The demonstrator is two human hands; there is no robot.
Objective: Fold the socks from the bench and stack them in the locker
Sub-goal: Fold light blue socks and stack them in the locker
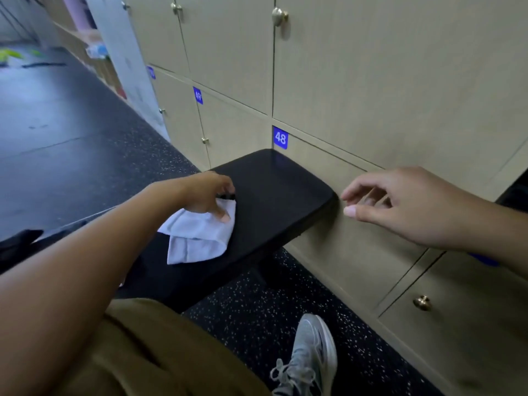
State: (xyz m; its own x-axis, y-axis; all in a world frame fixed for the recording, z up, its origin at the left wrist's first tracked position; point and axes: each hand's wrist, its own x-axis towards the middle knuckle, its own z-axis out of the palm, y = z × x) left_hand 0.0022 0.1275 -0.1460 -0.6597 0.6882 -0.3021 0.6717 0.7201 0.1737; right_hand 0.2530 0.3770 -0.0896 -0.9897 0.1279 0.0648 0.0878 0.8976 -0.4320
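Observation:
A pale folded sock (197, 237) lies on the black padded bench (274, 195), near its left edge. My left hand (210, 195) sits on the sock's upper corner, fingers curled and pinching the fabric, thumb pressed onto it. My right hand (405, 204) hovers in the air to the right of the bench end, in front of the locker wall, fingers loosely bent and holding nothing. The beige lockers (371, 81) all have their doors closed. Locker number 48 (280, 137) is just behind the bench end.
Brass knobs (279, 17) stick out from the locker doors, one low at the right (422, 302). The dark speckled floor (257, 310) runs under the bench. My knee in tan trousers (148, 352) and grey sneaker (308, 358) are at the bottom. An aisle opens to the left.

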